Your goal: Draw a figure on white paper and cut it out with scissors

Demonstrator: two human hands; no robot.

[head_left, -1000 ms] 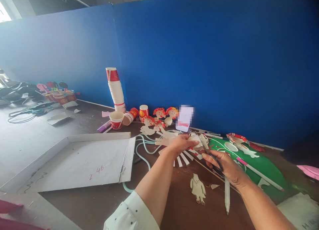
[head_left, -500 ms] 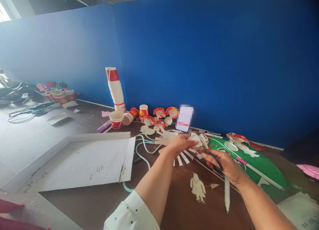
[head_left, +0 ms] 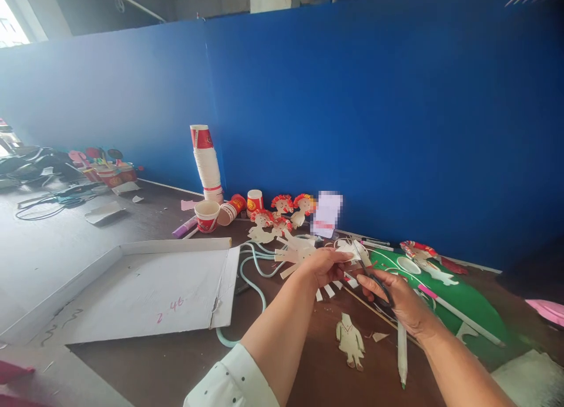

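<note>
My left hand (head_left: pixel 328 266) pinches a piece of white paper (head_left: pixel 349 251) between thumb and fingers. A pair of scissors (head_left: pixel 379 288) with dark handles is gripped in my right hand (head_left: pixel 399 298), its blades at the paper's right side. Below the hands a small paper figure cutout (head_left: pixel 350 341) lies flat on the brown table. To its right rests a white marker (head_left: pixel 402 357) with a green tip. White paper cut into strips (head_left: pixel 295 251) lies behind my left hand and is partly covered by it.
A white cardboard tray (head_left: pixel 220 242) stands on the left. Behind are a stack of paper cups (head_left: pixel 207 169), loose cups (head_left: pixel 207 216) and paper figures with red fringes (head_left: pixel 263 219). A green sheet (head_left: pixel 476 295) lies at right, before the blue partition (head_left: pixel 374 113).
The paper in my left hand has shifted slightly, with the scissors still at its edge. The whole view has tilted up a little.
</note>
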